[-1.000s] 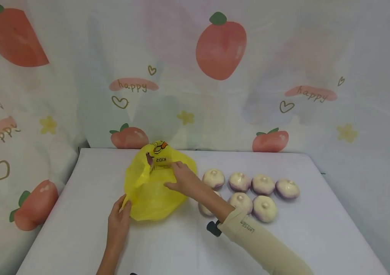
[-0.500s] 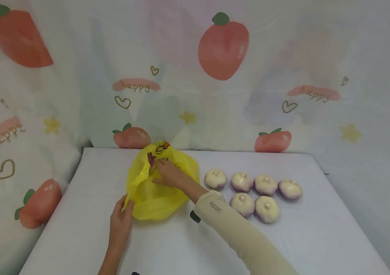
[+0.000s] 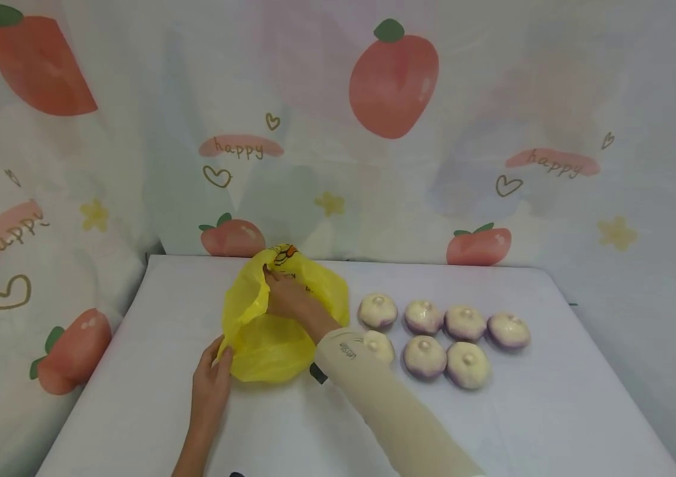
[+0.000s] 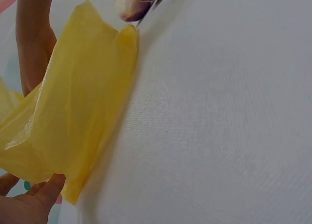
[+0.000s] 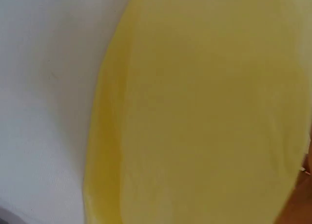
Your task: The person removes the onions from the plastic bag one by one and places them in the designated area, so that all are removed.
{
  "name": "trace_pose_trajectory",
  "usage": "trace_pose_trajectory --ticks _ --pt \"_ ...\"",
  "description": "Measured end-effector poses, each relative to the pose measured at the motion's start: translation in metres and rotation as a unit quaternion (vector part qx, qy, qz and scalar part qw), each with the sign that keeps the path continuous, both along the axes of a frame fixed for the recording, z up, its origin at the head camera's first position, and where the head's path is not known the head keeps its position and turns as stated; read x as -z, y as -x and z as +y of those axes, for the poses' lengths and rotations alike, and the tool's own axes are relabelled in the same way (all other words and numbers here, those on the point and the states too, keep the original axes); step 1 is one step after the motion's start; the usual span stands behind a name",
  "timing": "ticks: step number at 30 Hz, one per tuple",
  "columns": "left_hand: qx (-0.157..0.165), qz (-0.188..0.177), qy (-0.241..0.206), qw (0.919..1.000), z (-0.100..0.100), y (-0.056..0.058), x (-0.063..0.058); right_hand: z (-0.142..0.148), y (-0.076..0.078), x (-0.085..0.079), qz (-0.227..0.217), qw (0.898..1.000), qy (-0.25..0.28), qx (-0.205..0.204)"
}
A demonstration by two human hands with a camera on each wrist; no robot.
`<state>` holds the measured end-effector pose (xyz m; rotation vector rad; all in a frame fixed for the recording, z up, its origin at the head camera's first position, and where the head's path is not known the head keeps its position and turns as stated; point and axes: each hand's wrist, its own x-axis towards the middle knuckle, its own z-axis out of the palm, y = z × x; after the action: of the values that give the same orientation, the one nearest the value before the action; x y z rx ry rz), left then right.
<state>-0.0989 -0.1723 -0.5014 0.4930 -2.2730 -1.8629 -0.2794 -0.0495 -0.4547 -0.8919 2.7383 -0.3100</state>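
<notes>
A yellow plastic bag (image 3: 275, 348) with dark printing stands with its mouth spread toward me. My left hand (image 3: 211, 374) pinches the near left edge of the bag, thumb on one side and fingers on the other; in the left wrist view the thumb lies against the yellow film. My right hand (image 3: 287, 295) reaches into the mouth, fingertips at the far left rim beside a small dark purple spot. The bag's fold hides part of this hand, and I cannot tell whether it grips anything. Yellow film fills most of the right wrist view.
Several round white-and-purple vegetables, like turnips (image 3: 425, 358), sit in two rows right of the bag on the white table (image 3: 529, 424). My right sleeve (image 3: 392, 404) crosses close to the front row. A fruit-printed curtain (image 3: 397, 199) stands behind the table.
My right hand has moved left and deeper into the bag, to its far left rim, and now covers most of the purple patch there. The left hand keeps its hold on the edge.
</notes>
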Motion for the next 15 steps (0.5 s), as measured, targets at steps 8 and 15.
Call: trace_pose_trajectory --ticks 8,15 --pt "-0.003 0.0 0.003 1.0 -0.001 -0.001 0.0 -0.011 -0.01 -0.001 0.077 0.997 -0.019 0.011" --pt "-0.008 -0.002 0.006 0.9999 -0.001 0.0 0.0 -0.017 -0.012 -0.001 0.108 0.993 -0.04 0.009"
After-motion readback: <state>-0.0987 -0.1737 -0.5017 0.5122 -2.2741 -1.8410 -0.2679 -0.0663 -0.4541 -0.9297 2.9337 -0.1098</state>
